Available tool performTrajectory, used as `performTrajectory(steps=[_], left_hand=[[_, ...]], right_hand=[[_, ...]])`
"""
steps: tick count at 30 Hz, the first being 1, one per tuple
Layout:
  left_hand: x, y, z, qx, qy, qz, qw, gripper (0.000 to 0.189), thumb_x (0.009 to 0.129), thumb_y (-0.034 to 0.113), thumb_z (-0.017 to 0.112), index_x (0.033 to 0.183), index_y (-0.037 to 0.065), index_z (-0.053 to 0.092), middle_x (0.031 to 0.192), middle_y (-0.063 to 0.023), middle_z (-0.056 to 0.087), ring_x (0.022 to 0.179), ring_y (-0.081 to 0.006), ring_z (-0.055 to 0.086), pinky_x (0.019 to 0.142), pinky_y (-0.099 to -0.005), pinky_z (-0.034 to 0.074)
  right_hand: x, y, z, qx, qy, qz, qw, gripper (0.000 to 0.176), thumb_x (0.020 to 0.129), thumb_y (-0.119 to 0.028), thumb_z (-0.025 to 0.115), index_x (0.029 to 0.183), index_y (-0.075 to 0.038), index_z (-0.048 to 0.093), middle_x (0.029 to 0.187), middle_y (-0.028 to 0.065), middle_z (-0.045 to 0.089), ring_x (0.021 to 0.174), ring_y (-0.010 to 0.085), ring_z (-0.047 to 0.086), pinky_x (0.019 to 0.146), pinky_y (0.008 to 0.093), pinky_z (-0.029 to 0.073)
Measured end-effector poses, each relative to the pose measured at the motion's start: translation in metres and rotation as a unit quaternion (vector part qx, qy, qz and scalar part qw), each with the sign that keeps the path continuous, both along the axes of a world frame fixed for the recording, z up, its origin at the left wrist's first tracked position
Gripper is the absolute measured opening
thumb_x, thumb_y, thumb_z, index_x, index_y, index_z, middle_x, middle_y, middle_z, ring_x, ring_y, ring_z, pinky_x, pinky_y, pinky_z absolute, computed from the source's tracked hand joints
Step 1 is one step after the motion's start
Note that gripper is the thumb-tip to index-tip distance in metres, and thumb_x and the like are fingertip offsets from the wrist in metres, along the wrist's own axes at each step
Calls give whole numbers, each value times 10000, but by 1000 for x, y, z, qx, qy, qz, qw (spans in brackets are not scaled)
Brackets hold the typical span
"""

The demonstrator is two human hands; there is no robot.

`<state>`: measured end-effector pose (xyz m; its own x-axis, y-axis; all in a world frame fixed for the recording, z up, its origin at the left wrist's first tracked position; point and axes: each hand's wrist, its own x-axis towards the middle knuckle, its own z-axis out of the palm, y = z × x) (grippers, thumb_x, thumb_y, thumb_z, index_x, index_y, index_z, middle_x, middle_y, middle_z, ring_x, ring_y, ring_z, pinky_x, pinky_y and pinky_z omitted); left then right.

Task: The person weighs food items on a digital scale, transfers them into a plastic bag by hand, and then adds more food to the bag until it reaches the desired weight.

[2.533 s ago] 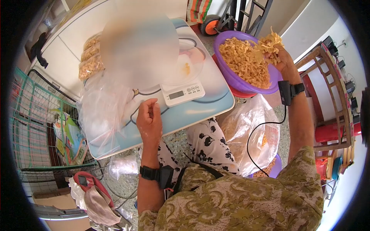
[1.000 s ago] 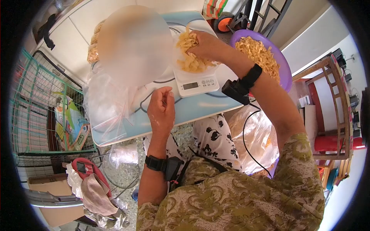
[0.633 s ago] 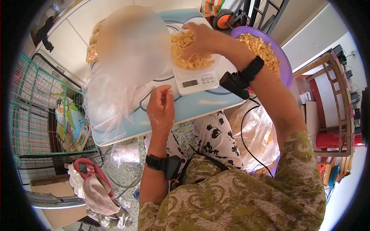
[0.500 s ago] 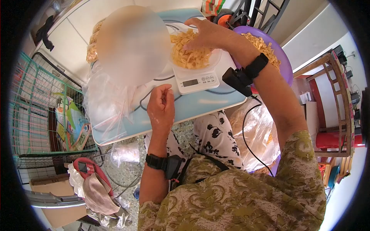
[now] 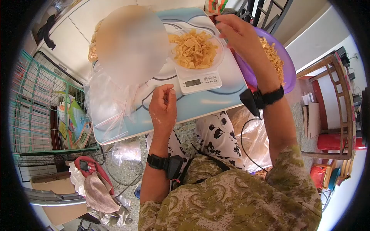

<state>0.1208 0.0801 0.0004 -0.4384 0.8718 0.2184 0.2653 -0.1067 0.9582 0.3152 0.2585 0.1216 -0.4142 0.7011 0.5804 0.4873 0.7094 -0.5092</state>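
A clear bowl of yellow, dried-looking strips point(image 5: 195, 51) rests on a white digital kitchen scale point(image 5: 201, 81) on the table. My right hand point(image 5: 238, 34) is in the air between this bowl and a purple basin point(image 5: 290, 71), which holds more of the strips. Its fingers are bent but apart, and I see nothing in them. My left hand point(image 5: 163, 106) rests at the table's near edge, left of the scale. Its fingers are curled in, and nothing shows inside them.
Clear plastic bags point(image 5: 110, 98) lie on the left of the blue-and-white table point(image 5: 216, 101). A blurred round patch covers the table's back left. A green wire cage point(image 5: 36, 111) stands at left, and a wooden frame point(image 5: 341, 111) at right. A black cable point(image 5: 242, 140) hangs from my right wrist.
My right hand has moved right, off the strips in the bowl and towards the purple basin. The whole pile in the bowl is now uncovered. My left hand has stayed in place.
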Motion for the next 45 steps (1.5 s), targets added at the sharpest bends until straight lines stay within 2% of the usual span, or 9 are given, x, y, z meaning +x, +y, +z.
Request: performTrajectory(steps=[2,5,11,18,20,23,35,38,45], left_hand=[[0,0,-1,7,19,3,1000,162,946,132,580,1058,21,618,850,2,588,706,-55,499,646,-202,428],[-1,0,1,1,59,14,998,164,946,134,581,1060,23,619,848,8,588,704,-51,493,641,-199,423],[0,-6,0,-22,24,7,999,163,939,136,588,1055,28,624,856,6,595,724,-64,514,667,-210,437],[4,-6,7,-46,38,20,998,168,937,140,594,1060,28,622,872,-10,607,768,-68,530,715,-222,447],[3,1,2,-14,51,22,998,155,932,128,594,1039,20,625,831,-19,592,697,-66,512,627,-211,435],[3,1,5,-20,67,26,997,153,934,125,592,1041,19,624,838,-19,594,700,-64,513,627,-207,434],[5,1,7,-30,67,24,997,144,939,121,587,1038,23,626,845,-20,598,702,-65,525,633,-200,444],[4,0,12,-47,65,18,997,150,939,134,599,1045,34,634,882,-13,613,777,-68,541,701,-218,450],[4,0,10,-51,77,18,996,149,934,133,606,1040,34,637,890,-20,623,764,-73,548,694,-212,453]], right_hand=[[12,-26,-4,-113,163,-40,979,250,906,-165,546,1097,-25,627,865,103,699,704,170,659,612,299,511],[35,-49,-34,-183,201,-118,955,232,906,-138,566,1096,-15,621,822,74,685,651,91,612,553,237,475],[66,-87,-110,-291,231,-151,916,221,918,-111,560,1107,-7,610,813,30,636,673,72,569,609,217,464],[60,-103,-140,-239,249,-167,924,203,930,-89,565,1117,-24,609,835,3,618,749,54,554,697,216,468],[57,-98,-139,-205,253,-164,931,195,928,-83,575,1111,-33,618,845,-1,617,763,54,555,709,213,468],[55,-103,-132,-230,218,-172,933,189,950,-91,558,1122,-25,599,877,-17,596,738,47,509,689,184,429],[57,-99,-144,-176,194,-169,950,146,917,-89,604,1045,-37,651,862,3,623,722,59,555,666,211,466],[63,-98,-119,-287,252,-142,913,172,924,-102,604,1080,-38,637,898,4,631,709,56,559,643,200,464],[106,-84,-54,-215,230,-166,934,236,936,-154,607,1143,-41,608,980,24,634,751,65,594,568,176,438]])
